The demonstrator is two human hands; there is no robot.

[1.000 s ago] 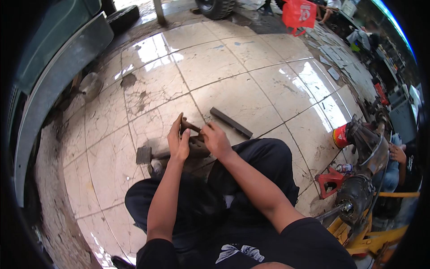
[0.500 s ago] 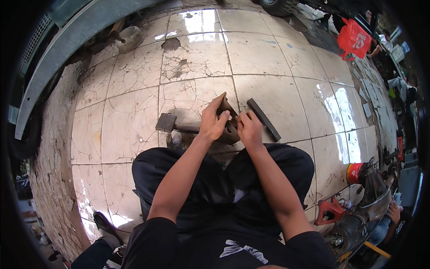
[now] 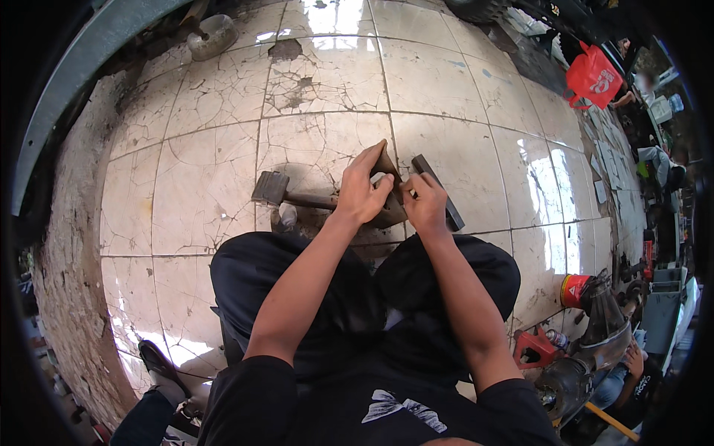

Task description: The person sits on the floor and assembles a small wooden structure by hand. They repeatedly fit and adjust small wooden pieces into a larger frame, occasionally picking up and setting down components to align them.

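Between the knees, just above the tiled floor (image 3: 186,186): left hand (image 3: 362,195) and right hand (image 3: 426,204) each have their grip clamped on a dark metal part (image 3: 388,167). Probably heavy, rigid, greasy; hold by the edges. Hammer (image 3: 286,195) lies beside.

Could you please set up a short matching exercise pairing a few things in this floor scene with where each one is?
Things:
1. hammer
2. dark flat bar
3. red bag
4. round pale dish

Places:
A. far right, at the floor's edge
B. lying on the tiles just right of the right hand
C. top left, near the curved metal edge
D. lying on the tiles left of the left hand

Pairs: 1-D, 2-B, 3-A, 4-C
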